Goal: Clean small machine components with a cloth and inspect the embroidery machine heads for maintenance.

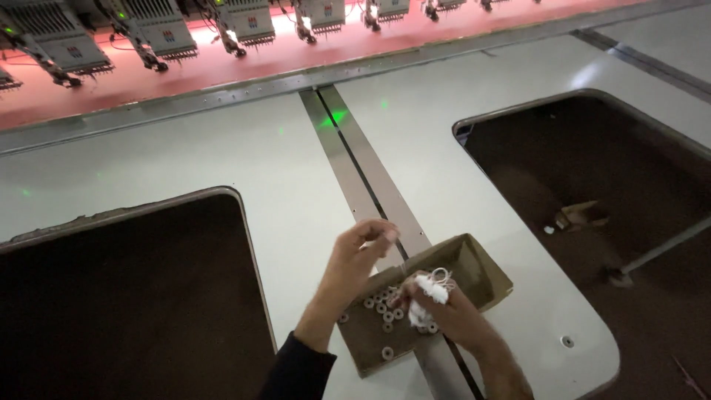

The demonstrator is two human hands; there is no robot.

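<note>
An open cardboard box (481, 275) lies on the white machine table (289, 185), straddling the metal rail (355, 170). Several small white bobbins (381, 307) lie inside the box. My left hand (359, 255) hovers just above the box's near-left side, fingers pinched together near the tips, apparently on a thin white thread. My right hand (444, 311) rests over the box and grips a clump of white bobbins and tangled thread (429, 289).
A row of embroidery heads (163, 33) runs along the far edge over red fabric (244, 63). Two large dark cut-outs open in the table, one at left (126, 296) and one at right (607, 185), with a scrap of cardboard (581, 215) inside the right one.
</note>
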